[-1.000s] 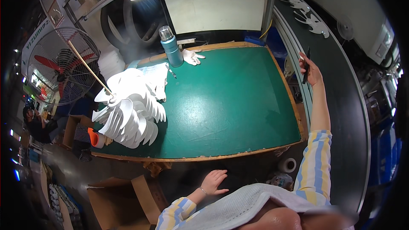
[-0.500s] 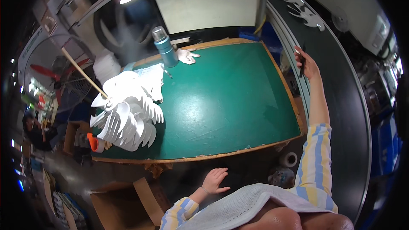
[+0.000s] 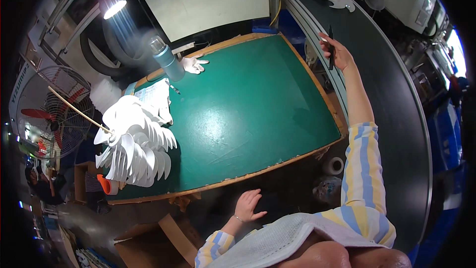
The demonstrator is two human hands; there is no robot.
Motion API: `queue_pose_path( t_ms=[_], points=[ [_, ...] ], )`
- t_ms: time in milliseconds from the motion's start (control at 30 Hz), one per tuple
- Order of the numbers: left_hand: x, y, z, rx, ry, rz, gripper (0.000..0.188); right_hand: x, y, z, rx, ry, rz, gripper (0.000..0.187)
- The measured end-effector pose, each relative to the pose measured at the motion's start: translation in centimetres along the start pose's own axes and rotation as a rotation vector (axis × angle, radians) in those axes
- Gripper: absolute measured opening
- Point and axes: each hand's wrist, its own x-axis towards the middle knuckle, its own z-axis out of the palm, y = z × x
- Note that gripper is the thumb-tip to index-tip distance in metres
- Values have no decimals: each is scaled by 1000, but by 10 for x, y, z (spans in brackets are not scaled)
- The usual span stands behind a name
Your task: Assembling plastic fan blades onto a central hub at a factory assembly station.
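Note:
My right hand (image 3: pixel 340 55) reaches out over the near rail of the conveyor belt, fingers closed round a slim black tool (image 3: pixel 331 62), held upright; its exact kind is too small to make out. By the front edge of the green-topped table (image 3: pixel 238 114), my left hand (image 3: pixel 248 204) hangs empty with its fingers apart. On the table's left side stands a thick stack of white fan blades (image 3: pixel 141 154), threaded on a wooden stick (image 3: pixel 79 109). Further white fan blades (image 3: pixel 334 0) lie at the far end of the dark conveyor belt (image 3: pixel 382 99).
A blue flask (image 3: pixel 168 63), a white glove (image 3: pixel 194 64), a pen (image 3: pixel 174 89) and papers (image 3: pixel 154 93) rest on the table. An orange tape dispenser (image 3: pixel 104 183) sits by the stack. Below are an open carton (image 3: pixel 144 248) and a roll (image 3: pixel 334 166). A lamp (image 3: pixel 113 6) shines above.
My view has turned, so the table and stack sit further left in the picture. My right hand still grips the black tool over the rail; my left hand stays spread by the table edge.

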Motion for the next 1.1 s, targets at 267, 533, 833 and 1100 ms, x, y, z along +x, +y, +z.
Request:
queue_pose_path(
  t_ms=[267,533,833,1100],
  points=[
    [-8,1,-8,31,34,-83,59,24,18,-6,-21,-33,10,41],
    [-12,-3,-4,7,-17,11,63,19,-2,-24,-102,24,9,39],
    [-11,0,0,-12,-7,-29,58,25,1,-32,-50,-128,17,40],
    [-4,16,-6,-13,-15,-143,57,34,1,-30,-49,-139,32,39]
  ],
)
